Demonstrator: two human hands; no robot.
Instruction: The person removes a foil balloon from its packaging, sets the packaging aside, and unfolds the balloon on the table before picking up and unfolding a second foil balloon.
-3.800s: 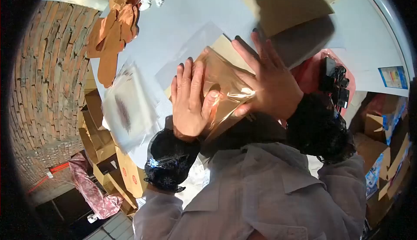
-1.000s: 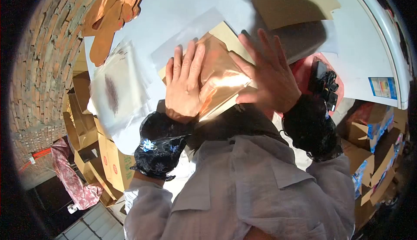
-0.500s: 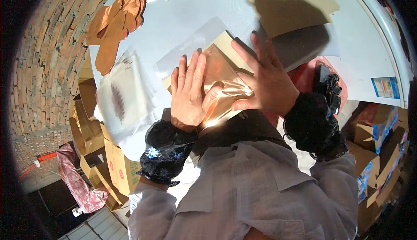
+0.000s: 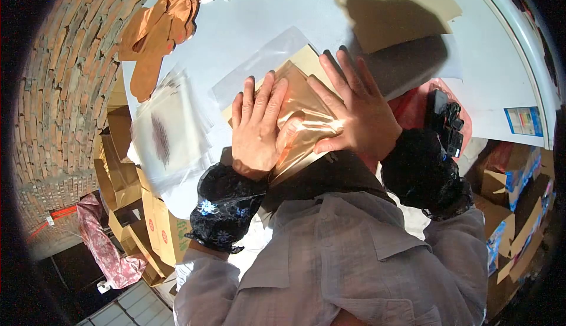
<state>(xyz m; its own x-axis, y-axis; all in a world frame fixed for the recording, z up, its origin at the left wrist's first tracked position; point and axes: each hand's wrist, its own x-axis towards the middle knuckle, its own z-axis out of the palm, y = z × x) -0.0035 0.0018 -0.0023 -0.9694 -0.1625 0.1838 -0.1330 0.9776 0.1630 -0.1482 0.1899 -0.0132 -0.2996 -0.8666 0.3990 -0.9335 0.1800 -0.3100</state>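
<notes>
A flat brown item in a shiny clear plastic bag (image 4: 300, 99) lies on the pale table (image 4: 259, 19) close to my body, on top of a tan card. My left hand (image 4: 256, 131) lies flat on its left part with fingers spread. On its right part my right hand (image 4: 354, 117) presses flat too, its thumb on the crinkled plastic near the lower edge. Both wrists wear dark sleeve covers. The lower end of the bag is hidden under my palms.
A stack of clear bags (image 4: 168, 131) sits at the table's left edge, and an empty clear bag (image 4: 259, 63) lies beyond my hands. Brown cut pieces (image 4: 156, 31) lie at the far left, a cardboard sheet (image 4: 395, 5) at the far right. A black device on a red bag (image 4: 445, 114) is at right. Cardboard boxes (image 4: 135, 196) stand below.
Both hands have stayed flat on the bagged item, sliding slightly over it. The plastic has crinkled more under my right thumb.
</notes>
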